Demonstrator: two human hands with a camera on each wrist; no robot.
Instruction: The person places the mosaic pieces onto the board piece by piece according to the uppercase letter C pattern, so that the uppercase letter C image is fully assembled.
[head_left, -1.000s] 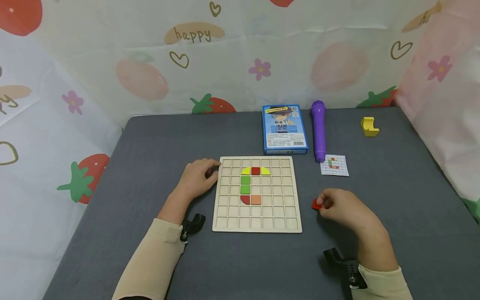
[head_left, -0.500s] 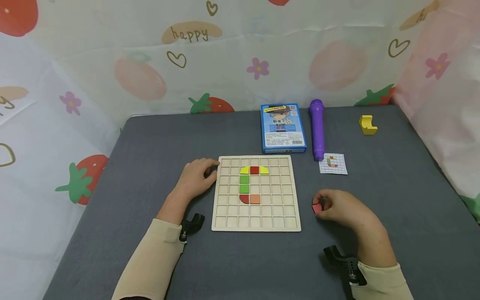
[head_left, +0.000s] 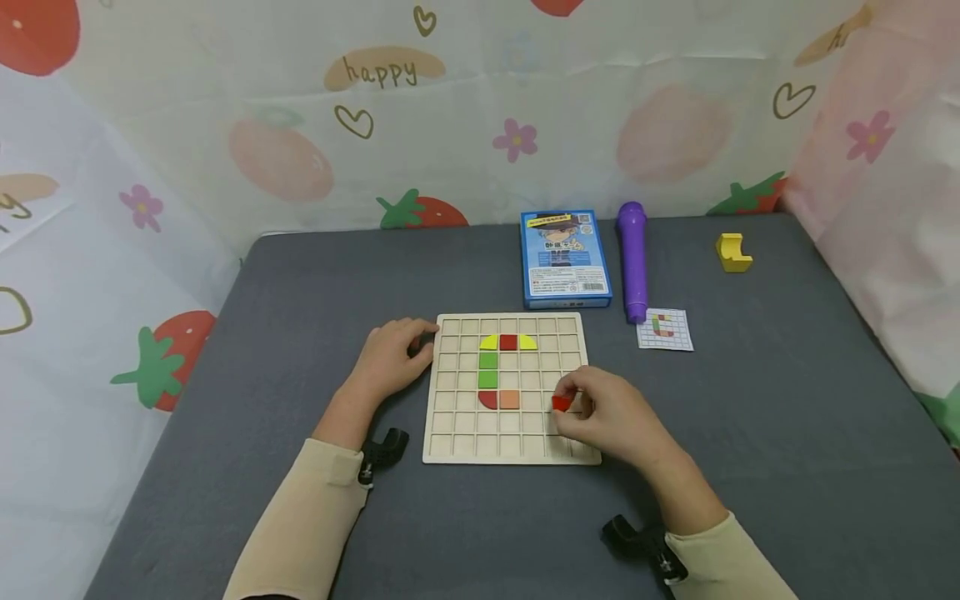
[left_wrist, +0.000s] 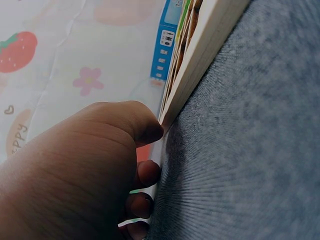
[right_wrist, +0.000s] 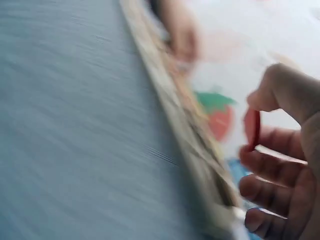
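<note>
Above the right part of the wooden grid board (head_left: 457,423), my right hand (head_left: 611,410) pinches a small red tile (head_left: 561,403) between thumb and fingers. The right wrist view, partly blurred, shows the tile (right_wrist: 252,129) edge-on. My left hand (head_left: 390,357) rests at the board's left side, its index finger and thumb touching the edge near the upper corner. Set in the board's squares are yellow quarter-round tiles (head_left: 528,342), a red square tile (head_left: 508,342), green square tiles (head_left: 488,361), a red quarter-round tile (head_left: 488,400) and an orange square tile (head_left: 509,400).
Behind the board lies a blue box (head_left: 567,260), with a purple microphone-shaped stick (head_left: 633,262) beside it. A small card (head_left: 666,331) printed with a coloured grid pattern touches the stick's lower end. A yellow notched block (head_left: 732,252) sits at the far right.
My right hand has moved left with the red tile, from the table beside the board to over its right part. Earlier it turned the tile in its fingers. My left hand has stayed put.
</note>
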